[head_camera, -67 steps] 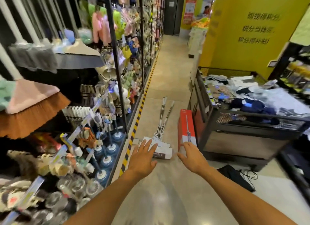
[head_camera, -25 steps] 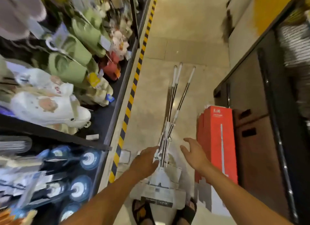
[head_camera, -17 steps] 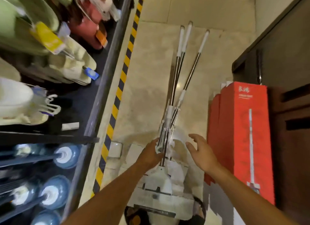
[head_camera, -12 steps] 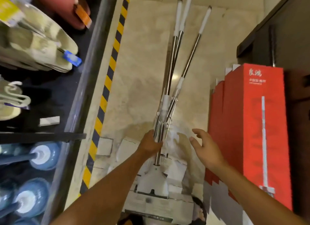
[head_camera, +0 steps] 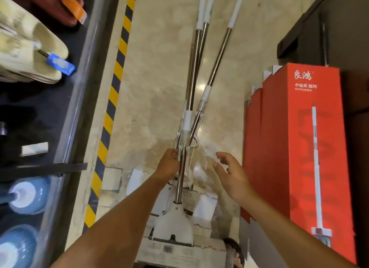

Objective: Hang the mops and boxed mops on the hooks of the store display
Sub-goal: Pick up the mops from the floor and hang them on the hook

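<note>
Three flat mops lie bundled on the beige floor, their steel handles (head_camera: pixel 194 64) fanning away from me and their white heads (head_camera: pixel 173 227) near my feet. My left hand (head_camera: pixel 169 164) grips the steel handle of the top mop just below its white wringer sleeve. My right hand (head_camera: pixel 231 174) hovers beside the bundle with relaxed, spread fingers, touching nothing. Red boxed mops (head_camera: pixel 303 148) stand upright to the right, against a dark cabinet.
A display shelf edge (head_camera: pixel 79 112) runs down the left, with slippers (head_camera: pixel 34 50) above and blue toilet brushes (head_camera: pixel 28 196) below. A yellow-black hazard stripe (head_camera: pixel 111 100) marks the floor beside it. A dark cabinet (head_camera: pixel 329 28) bounds the aisle on the right. My sandalled foot (head_camera: pixel 233 253) is by the mop heads.
I have leaned in over the mops, so the view closed in. My left hand took hold of the top mop's handle; my right hand stayed open beside it.
</note>
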The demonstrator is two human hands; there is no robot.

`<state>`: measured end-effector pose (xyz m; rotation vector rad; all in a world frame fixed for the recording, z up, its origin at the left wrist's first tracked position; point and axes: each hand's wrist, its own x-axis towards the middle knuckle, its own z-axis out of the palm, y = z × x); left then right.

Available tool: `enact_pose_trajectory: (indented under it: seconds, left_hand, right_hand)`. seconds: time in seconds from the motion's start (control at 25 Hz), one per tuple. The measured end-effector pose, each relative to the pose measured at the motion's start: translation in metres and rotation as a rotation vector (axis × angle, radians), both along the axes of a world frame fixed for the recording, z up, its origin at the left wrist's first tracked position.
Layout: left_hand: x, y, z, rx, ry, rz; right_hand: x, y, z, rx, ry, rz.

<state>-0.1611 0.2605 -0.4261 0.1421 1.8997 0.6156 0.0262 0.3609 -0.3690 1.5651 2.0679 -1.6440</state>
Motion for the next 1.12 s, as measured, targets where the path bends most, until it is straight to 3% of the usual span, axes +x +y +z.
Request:
enact_pose_trajectory:
  seconds: [0.08, 0.24, 0.48, 0.64, 0.8, 1.0, 1.12]
  left_hand:
    - [-0.003, 0.002, 0.004, -0.045, -0.084, 0.013]
    - [-0.005, 0.005, -0.002, -0.078, -0.08, 0.035]
    - [0.005, -0.016, 0.009, 0.009, -0.125, 0.043]
    - [0.022, -0.048, 0.005, 0.091, -0.221, 0.023]
    - [0.032, -0.06, 0.026, 0.072, -0.223, 0.05]
    - [0.024, -0.054, 0.088, 0.01, -0.26, 0.078]
    - [0.001, -0.041, 0.121, 0.104, -0.262, 0.176]
  right_hand:
    - [-0.007, 0.001, 0.004, -0.004, -0.014, -0.009]
    - [-0.019, 0.005, 0.005, 0.017, -0.008, 0.077]
    - [-0.028, -0.001, 0.013, -0.012, -0.005, 0.111]
    - [-0.051, 0.003, 0.036, -0.187, 0.062, -0.119]
    - [-0.077, 0.009, 0.062, -0.524, 0.235, -0.43]
    - [-0.077, -0.009, 0.08, -0.555, 0.256, -0.482]
    - [-0.071, -0.022, 0.099, -0.588, 0.238, -0.507]
